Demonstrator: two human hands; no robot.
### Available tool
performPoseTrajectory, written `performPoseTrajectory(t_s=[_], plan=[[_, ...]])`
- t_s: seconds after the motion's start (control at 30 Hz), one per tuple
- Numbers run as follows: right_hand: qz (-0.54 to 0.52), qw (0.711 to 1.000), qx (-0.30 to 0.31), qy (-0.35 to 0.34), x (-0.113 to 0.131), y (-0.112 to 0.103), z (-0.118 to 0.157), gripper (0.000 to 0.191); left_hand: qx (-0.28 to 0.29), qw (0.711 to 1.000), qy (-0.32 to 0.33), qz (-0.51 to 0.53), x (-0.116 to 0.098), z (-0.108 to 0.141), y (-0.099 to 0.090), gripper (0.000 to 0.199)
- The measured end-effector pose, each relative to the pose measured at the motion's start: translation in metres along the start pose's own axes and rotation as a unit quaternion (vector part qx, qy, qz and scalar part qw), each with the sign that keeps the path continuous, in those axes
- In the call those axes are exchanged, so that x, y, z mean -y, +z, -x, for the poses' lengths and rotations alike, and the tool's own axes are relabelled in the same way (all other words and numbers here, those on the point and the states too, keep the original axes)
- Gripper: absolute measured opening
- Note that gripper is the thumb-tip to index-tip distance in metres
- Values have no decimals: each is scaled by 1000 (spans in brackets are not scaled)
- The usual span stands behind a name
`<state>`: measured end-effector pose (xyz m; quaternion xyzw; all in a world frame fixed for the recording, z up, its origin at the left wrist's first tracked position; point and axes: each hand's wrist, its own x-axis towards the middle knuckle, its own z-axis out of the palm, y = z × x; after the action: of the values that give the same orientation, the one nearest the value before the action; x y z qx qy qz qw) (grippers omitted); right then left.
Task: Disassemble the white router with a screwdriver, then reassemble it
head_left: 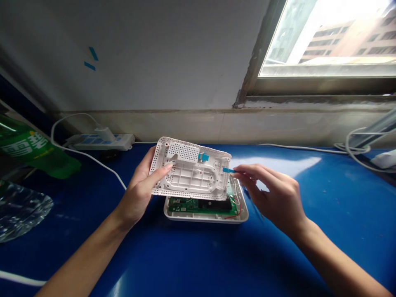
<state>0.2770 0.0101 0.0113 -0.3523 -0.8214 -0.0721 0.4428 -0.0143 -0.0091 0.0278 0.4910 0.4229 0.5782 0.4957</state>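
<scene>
My left hand (140, 187) grips the left edge of a white perforated plastic cover (192, 179), thumb on its ribbed inner face. The cover is tilted above a white plastic housing (206, 220), hiding its back part. Inside the housing lie a green circuit board (185, 205) and a red wire (235, 215). A piece of blue tape (203, 157) sticks near the cover's top. My right hand (272, 194) is closed, thumb and forefinger pinching a strip of blue tape (228, 170) at the cover's right edge. Something thin and dark shows below that hand, too unclear to name.
On the blue table (201, 264), a green bottle (40, 148) and a clear plastic bottle (23, 210) lie at the left. Behind stands a power strip (105, 141) with a white plug and cable. Two blue tape strips (93, 53) stick to the wall. More white cable (355, 150) coils at right.
</scene>
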Motion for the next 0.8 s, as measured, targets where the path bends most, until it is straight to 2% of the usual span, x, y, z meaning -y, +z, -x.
performPoseTrajectory(t_s=[0.13, 0.4, 0.7, 0.8], plan=[[-37, 999, 12, 24, 2, 3, -2, 10, 12, 1000, -11, 6, -2, 1, 2, 54], [84, 994, -11, -65, 9, 10, 0, 20, 52, 998, -35, 24, -3, 3, 3, 52], [98, 989, 23, -106, 13, 9, -3, 24, 63, 996, -58, 31, -4, 3, 0, 56], [120, 988, 14, -91, 14, 9, -3, 26, 69, 995, -58, 38, -4, 4, -1, 54]])
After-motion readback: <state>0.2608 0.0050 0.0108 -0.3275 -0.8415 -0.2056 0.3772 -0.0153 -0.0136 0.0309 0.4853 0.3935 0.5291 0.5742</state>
